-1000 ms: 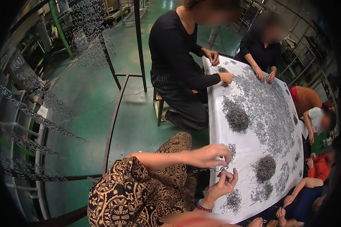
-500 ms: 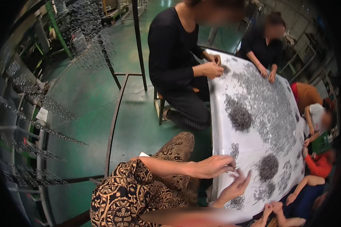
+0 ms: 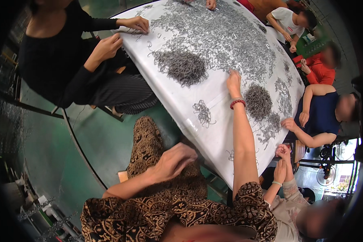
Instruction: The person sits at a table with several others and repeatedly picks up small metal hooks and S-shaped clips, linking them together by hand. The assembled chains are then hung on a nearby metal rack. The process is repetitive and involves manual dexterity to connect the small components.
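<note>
My right arm reaches far across the white-covered table (image 3: 213, 141), and my right hand (image 3: 234, 82), with a red bracelet at the wrist, touches the near edge of a wide scatter of small grey metal hooks (image 3: 230, 44). Its fingertips are drawn together among the hooks; what they pinch is too small to make out. Close to my lap, off the table's near edge, my left hand (image 3: 175, 161) is closed with its fingers curled, and what it may hold is hidden. A dark heap of bent wire pieces (image 3: 258, 101) lies right of my right wrist.
Another dark heap of wire pieces (image 3: 186, 68) and a small loose cluster (image 3: 203, 112) lie left of my arm. A co-worker in black (image 3: 48, 52) sits at the left; several others work along the far and right sides. A dark metal bar (image 3: 74, 133) curves across the green floor.
The view has swung toward the table. My hands, close together over the table's near edge before, are apart: the right has reached out to the hooks, the left has drawn back toward my lap.
</note>
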`<move>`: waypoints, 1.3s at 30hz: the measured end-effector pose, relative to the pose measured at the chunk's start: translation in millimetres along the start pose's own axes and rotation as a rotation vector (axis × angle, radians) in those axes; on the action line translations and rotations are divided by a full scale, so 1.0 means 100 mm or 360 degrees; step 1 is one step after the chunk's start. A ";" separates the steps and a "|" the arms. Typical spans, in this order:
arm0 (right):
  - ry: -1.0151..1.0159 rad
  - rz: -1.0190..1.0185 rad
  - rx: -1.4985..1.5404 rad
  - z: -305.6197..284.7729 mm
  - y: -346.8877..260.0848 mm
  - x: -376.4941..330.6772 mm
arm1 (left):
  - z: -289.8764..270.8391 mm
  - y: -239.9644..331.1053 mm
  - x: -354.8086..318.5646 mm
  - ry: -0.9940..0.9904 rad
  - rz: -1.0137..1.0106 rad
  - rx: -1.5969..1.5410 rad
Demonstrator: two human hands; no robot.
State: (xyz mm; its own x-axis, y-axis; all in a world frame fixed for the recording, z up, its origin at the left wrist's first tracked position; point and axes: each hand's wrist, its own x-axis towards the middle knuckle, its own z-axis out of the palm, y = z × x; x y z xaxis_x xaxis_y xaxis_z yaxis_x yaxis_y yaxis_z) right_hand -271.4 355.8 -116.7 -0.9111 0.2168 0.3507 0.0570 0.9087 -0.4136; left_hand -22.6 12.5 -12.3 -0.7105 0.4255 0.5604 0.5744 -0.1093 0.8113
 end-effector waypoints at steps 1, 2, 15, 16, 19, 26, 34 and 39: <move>0.0116 -0.0170 -0.0077 0.06 -0.01 0.08 | -0.01 0.00 0.00 -0.0035 -0.0067 0.0032; 0.0076 -0.0143 -0.0152 0.09 -0.02 0.13 | -0.02 -0.01 0.01 -0.0048 -0.0111 0.0037; -0.0181 -0.0006 0.0383 -0.30 -0.33 -0.63 | -0.03 -0.08 0.09 -0.0076 -0.0051 0.0114; -0.0190 0.0205 0.0649 -0.36 -0.32 -0.65 | -0.04 -0.06 0.07 -0.0077 -0.0055 0.0112; -0.0225 0.0620 0.1146 -0.54 -0.31 -0.60 | -0.05 0.00 0.03 -0.0040 -0.0046 0.0128; -0.0275 0.0811 0.1668 -0.84 -0.67 -1.09 | -0.01 0.02 -0.06 0.0013 0.0080 0.0154; -0.0335 0.0239 0.1301 -1.28 -1.63 -2.24 | 0.02 -0.10 -0.10 0.0042 -0.0023 0.0208; -0.0128 0.0461 0.1584 -1.59 -2.06 -2.62 | 0.04 -0.09 -0.06 0.0026 -0.0059 0.0268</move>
State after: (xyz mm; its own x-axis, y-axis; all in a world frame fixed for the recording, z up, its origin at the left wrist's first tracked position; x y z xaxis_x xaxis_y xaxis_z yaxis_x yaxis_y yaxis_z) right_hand 20.1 168.6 10.5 -0.9428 0.3223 0.0857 -0.0518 0.1124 -0.9923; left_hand -21.5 14.3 -23.8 -0.7383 0.4117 0.5342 0.6065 0.0588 0.7929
